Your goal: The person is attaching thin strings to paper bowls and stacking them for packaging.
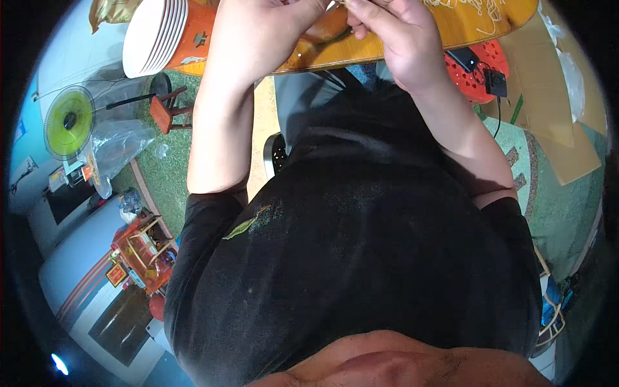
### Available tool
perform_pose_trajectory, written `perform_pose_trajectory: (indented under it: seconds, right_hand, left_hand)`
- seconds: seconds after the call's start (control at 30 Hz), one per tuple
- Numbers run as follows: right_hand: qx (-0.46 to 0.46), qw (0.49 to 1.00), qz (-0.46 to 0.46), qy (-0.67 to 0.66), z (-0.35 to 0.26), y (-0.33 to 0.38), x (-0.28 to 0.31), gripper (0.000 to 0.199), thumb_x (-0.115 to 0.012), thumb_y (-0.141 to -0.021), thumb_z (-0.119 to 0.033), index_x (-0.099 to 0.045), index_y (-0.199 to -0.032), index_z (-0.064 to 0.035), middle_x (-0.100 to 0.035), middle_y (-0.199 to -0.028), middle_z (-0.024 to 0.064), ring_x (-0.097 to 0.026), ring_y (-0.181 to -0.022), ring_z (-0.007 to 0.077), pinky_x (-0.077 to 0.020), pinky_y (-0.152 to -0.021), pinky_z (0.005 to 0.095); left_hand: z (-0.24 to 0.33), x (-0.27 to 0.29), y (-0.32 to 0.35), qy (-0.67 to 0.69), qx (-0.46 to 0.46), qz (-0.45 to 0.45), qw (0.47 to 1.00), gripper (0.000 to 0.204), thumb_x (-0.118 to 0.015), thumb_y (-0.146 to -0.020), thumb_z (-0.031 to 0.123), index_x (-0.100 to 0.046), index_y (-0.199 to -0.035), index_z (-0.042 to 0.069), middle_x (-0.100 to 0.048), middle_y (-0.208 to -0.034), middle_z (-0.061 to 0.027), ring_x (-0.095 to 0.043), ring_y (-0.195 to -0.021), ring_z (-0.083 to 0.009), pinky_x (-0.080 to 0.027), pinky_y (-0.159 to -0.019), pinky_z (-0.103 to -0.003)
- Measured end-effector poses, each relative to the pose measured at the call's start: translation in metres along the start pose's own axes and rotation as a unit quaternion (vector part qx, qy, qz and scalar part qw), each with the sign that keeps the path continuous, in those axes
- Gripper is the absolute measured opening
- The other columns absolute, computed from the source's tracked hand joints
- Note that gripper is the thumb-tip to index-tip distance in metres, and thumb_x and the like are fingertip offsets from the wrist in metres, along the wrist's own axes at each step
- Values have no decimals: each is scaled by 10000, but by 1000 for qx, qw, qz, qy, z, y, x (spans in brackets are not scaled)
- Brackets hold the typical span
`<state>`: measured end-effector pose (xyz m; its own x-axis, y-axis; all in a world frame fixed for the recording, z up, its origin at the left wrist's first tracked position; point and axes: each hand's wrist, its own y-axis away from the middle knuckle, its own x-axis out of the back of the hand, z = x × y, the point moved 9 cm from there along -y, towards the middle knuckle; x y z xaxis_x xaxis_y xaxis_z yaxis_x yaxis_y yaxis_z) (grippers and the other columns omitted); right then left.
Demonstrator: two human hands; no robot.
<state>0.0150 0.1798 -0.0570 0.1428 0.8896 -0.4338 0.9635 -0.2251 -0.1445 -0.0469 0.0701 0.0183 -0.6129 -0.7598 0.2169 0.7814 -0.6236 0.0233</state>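
Note:
Both hands are at the top edge of the head view, above a yellow-brown wooden table [464,37]. My left hand [284,14] is closed, its fingertips partly cut off by the frame. My right hand [396,32] is close by, thumb and fingers pinched together. A small pale tip shows between them, too small to name; which hand grips it is hard to see. Thin pale strands [491,14] lie on the table to the right of my right hand. A stack of orange paper cups with white rims [158,40] lies on its side, left of my left forearm.
A green fan [69,121] and a small reddish wooden stool [169,111] are on the left. A red plastic stool [495,57] holds a phone and a black charger [495,84] with a hanging cable. Cardboard [538,84] is at the right. My shoe [276,155] shows below the table.

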Motion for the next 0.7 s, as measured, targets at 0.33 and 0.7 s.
perform_pose_trajectory:
  seconds: [0.33, 0.7]
  right_hand:
    - [296, 882, 36, 366, -75, 13, -21, 182, -723, -828, 77, -582, -903, -9, -573, -860, 87, -540, -636, 132, -422, -557, 267]
    - [414, 796, 141, 419, -75, 24, -23, 219, -771, -751, 70, -615, -872, -26, -602, -839, 91, -602, -657, 216, -493, -581, 330]
  left_hand:
    - [7, -1, 1, -52, 26, 45, 997, 67, -639, -963, -75, -657, -1009, -30, -681, -875, -7, -618, -731, -58, -520, -669, -210]
    - [2, 2, 7, -167, -54, 32, 984, 73, -638, -972, -59, -673, -1031, -35, -686, -890, -14, -649, -814, -70, -541, -728, -217]
